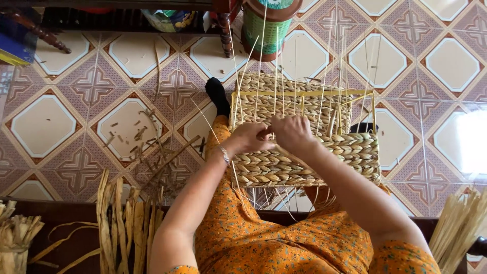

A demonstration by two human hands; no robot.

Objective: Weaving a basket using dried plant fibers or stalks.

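Both hands meet at the near rim of a half-woven basket (304,152) on the lap: the left hand (251,138) and right hand (292,133) each hold a pinching grip on a pale strand. Its walls are thick braided straw, thin upright stakes (276,76) rising above. Dried flat fibre strips (122,223) lie on the tiled floor (50,122)

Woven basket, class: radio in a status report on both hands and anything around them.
Left hand and right hand pinching strands at the woven basket rim. Upright stakes crowd the fingers. Dried fibre bundles lie alongside.
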